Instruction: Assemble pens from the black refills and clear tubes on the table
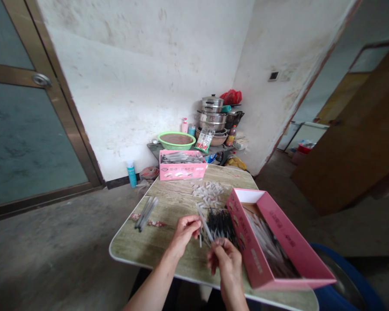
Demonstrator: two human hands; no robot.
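Observation:
My right hand (226, 259) is closed in a pinch on the lower end of a translucent tube (205, 222), which slants up and to the left. Beside the tube's upper part, my left hand (185, 232) has thumb and fingers pinched on a thin stick (200, 239) with a pale lower end. Just behind my right hand lies a heap of thin black pieces (221, 224). Farther back is a pile of short whitish pieces (208, 193). Several grey tubes with black ends (146, 213) lie side by side on the left of the table.
A pink box (280, 233) holding translucent tubes stands at the right of the table (132, 246). Another pink box (182, 172), filled with similar tubes, stands at the back edge. Behind are a green basin (176, 147) and stacked pots (213, 114).

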